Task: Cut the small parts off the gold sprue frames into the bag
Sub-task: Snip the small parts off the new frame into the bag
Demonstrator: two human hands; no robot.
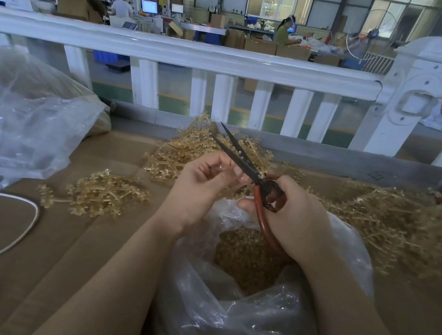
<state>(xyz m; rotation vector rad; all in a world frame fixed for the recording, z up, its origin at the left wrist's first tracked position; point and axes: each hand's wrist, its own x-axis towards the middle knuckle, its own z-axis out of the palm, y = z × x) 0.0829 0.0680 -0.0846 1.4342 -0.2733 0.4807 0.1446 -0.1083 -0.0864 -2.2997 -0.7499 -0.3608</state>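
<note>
Bag (223, 304) holds many cut parts (246, 259); frames (394, 220) remain piled. Right hand (294, 220) grips open scissors (246, 162); left hand (206, 179) fingers curl, contents unclear.

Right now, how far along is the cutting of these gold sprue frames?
Partway. The open bag below the hands already holds a heap of cut parts. In hand: the right hand grips the scissors, blades open, while the left hand is curled near them; what it pinches is unclear. Left: frame piles on the right, behind and at the left.
</note>
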